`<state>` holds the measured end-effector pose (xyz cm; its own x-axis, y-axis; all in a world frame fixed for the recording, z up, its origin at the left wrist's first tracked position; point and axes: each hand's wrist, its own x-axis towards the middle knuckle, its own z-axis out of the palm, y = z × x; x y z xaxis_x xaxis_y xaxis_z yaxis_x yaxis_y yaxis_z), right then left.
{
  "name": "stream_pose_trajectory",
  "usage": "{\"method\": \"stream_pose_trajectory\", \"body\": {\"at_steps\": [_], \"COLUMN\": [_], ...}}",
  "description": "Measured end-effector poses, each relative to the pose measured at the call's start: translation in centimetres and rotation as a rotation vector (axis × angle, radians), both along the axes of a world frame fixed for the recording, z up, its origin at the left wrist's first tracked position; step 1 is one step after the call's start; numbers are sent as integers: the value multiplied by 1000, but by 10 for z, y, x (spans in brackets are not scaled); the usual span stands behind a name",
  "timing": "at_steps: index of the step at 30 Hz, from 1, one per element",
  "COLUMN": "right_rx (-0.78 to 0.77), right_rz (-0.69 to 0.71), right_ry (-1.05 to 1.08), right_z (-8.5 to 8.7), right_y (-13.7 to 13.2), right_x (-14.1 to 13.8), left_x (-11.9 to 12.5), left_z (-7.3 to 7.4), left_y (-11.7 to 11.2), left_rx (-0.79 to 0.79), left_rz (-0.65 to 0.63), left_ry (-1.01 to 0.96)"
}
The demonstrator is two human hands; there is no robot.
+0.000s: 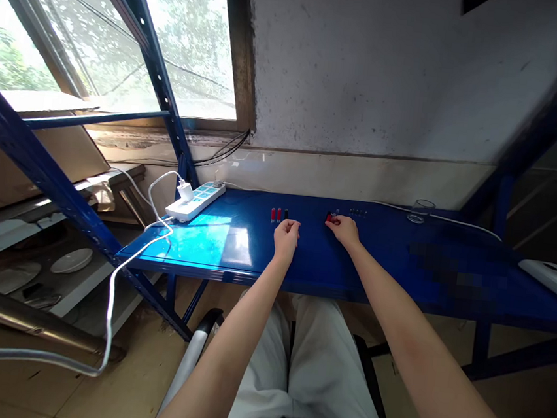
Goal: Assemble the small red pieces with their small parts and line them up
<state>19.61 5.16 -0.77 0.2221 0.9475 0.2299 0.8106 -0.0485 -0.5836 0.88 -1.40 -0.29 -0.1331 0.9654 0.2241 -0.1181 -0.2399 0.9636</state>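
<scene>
My left hand is closed in a pinch just above the blue tabletop; what it holds, if anything, is too small to make out. Just beyond it, two small red cylinders with pale tips stand in a row with a similar black one. Farther right, my right hand reaches over the table with its fingertips closed on a small red piece. Dark and clear bits lie right by those fingertips, partly hidden. Several tiny shiny parts are lined up behind my right hand.
A white power strip with a plugged-in adapter lies at the table's left end, its cable hanging over the edge. A clear glass stands at the back right, near a thin white cable. A white object occupies the right end. Blue posts frame both sides.
</scene>
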Motion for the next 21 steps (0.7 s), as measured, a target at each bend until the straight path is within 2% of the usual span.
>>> {"method": "stream_pose_trajectory", "body": {"at_steps": [5,10,21], "right_rx": [-68,-194,-130], "right_rz": [76,74,-10], "right_ry": [13,22,-55], "right_z": [4,11,5], "right_y": [5,5,4], "right_x": [10,17,18], "left_x": [0,0,-1], "left_z": [1,1,0], "left_y": [-1,-3,-1], "left_rx": [3,18,50], "left_rz": [7,5,30], "left_ry": [-5,9,-121]}}
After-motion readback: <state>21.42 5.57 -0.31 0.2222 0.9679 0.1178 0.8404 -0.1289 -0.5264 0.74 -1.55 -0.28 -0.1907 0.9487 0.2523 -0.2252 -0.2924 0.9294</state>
